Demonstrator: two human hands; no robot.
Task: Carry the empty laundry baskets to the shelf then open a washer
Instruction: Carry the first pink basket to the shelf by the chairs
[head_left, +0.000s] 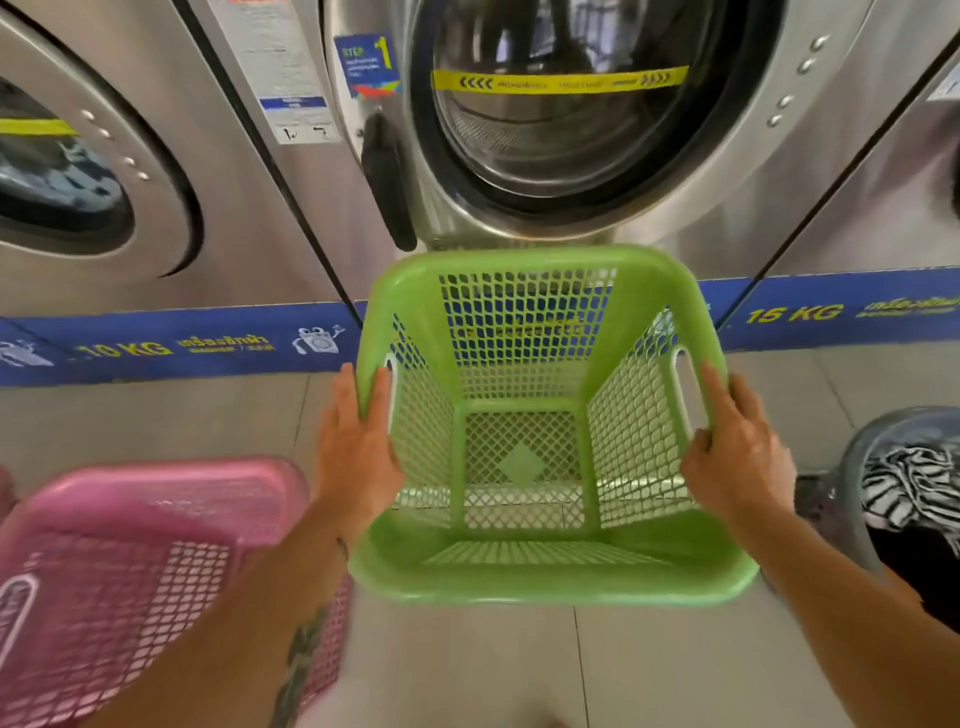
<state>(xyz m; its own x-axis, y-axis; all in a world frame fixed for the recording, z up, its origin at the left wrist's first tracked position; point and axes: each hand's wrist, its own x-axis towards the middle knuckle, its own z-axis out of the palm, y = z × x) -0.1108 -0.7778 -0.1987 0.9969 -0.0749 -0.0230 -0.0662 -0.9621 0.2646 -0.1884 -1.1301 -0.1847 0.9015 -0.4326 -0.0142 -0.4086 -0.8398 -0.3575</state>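
A: Where is the green basket?

B: The green basket (545, 584) is mid-view, right in front of the washer (727, 218), its open top toward the camera. Its far rim sits just below the round door (561, 104). The floor (467, 670) shows through its mesh bottom.

A: Is it off the floor?

B: I cannot tell from this angle.

A: And the hands?

B: Both hold it, 1 on each side, at the handle slots. The left hand (358, 447) grips the left rim, thumb on the inner side and fingers on the outer side. The right hand (737, 452) grips the right rim. Its index finger lies straight along the rim, and the other fingers curl round it beside the slot.

A: The door?

B: It looks closed. A yellow band (561, 82) crosses the glass. The black handle (387, 182) is on the door's left edge, above the basket's far left corner.

A: What else is near?

B: A pink basket (156, 499) lies low on the left, partly under the left forearm, and it is blurred. On the right a grey bin (852, 457) holds a black-and-white striped cloth (909, 483). The left washer (223, 182) stands beside the first one, its door closed too. A blue strip (182, 348) runs along the foot of the machines, marked "10 KG" at the left and "15 KG" at the right.
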